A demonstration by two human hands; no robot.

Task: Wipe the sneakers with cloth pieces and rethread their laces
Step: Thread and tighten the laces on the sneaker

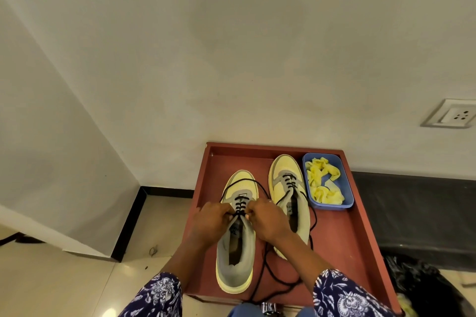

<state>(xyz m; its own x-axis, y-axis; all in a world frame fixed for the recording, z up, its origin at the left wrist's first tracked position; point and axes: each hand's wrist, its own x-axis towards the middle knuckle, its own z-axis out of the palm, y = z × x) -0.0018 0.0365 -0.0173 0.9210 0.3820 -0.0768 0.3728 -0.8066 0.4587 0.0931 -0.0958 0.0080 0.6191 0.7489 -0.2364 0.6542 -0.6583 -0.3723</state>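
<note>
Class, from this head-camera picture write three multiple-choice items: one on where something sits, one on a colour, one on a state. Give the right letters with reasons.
1. Where is the blue tub of yellow cloth pieces?
A. On the floor
B. At the tray's far right corner
C. Inside a sneaker

2. What colour are the laces?
A. White
B. Red
C. Black

3. What are the two hands doing?
A. Pinching the lace on the left sneaker
B. Resting flat on the tray
C. Wiping with a cloth

Answers: B, the tub stands beside the right sneaker on the red tray; C, dark cords show; A, the left hand and right hand meet at its eyelets.
</note>
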